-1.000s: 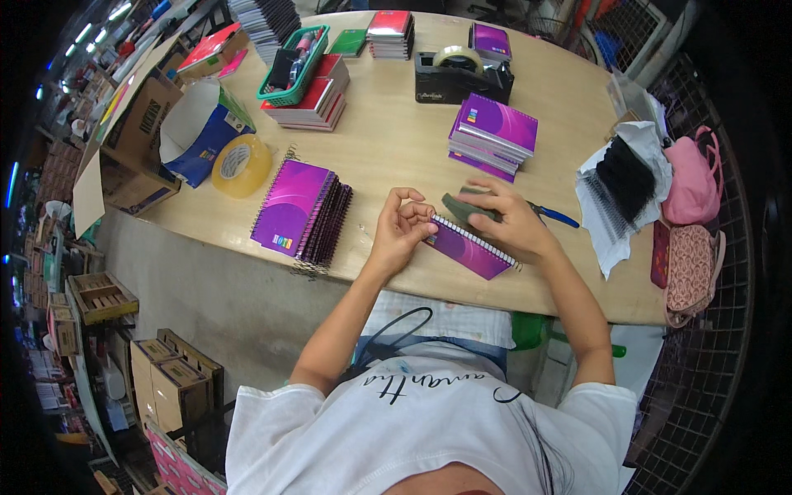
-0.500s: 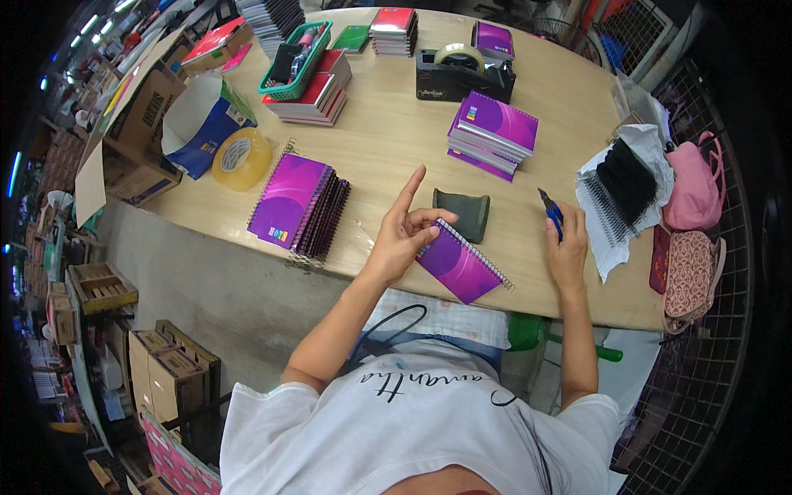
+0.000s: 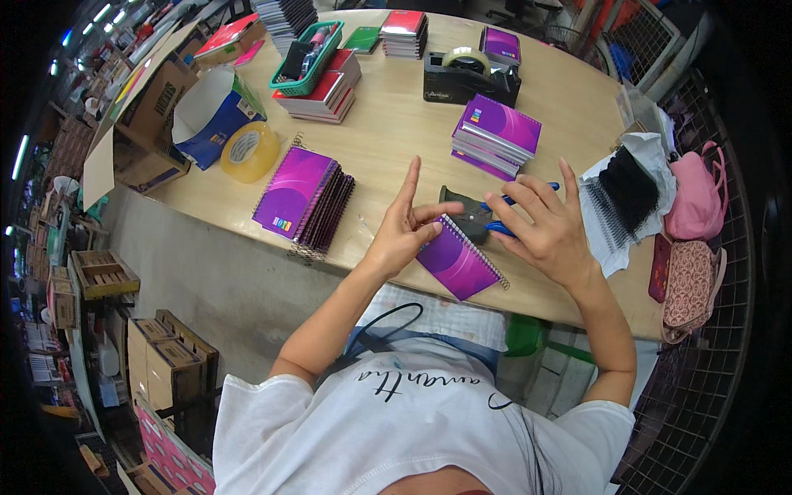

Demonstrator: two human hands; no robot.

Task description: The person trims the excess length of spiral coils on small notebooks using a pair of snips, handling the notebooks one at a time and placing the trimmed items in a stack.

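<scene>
My left hand [image 3: 398, 238] pinches a small purple spiral-bound notebook [image 3: 456, 266] between thumb and fingers, its index finger pointing away from me. The notebook is tilted at the table's near edge, and a loose coil end sticks out at its right corner. My right hand [image 3: 554, 238] holds blue-handled pliers [image 3: 497, 228], with the handles apart and the little finger raised. The jaws of the pliers point left, over a dark green curved block [image 3: 459, 200] just beyond the notebook; my hand partly hides the tool.
Coil-bound purple notebooks [image 3: 295, 194] are stacked at the left, and more purple notebooks [image 3: 499, 132] lie farther back. Around them are a tape dispenser [image 3: 441, 81], a tape roll [image 3: 247, 153], a green basket [image 3: 322, 70] on red books, black coils [image 3: 629, 186] on paper, and pouches [image 3: 691, 280].
My right hand has moved left with the pliers, from the table's right side to beside the notebook, and turned them leftward. My left hand stays nearly still, holding the notebook.
</scene>
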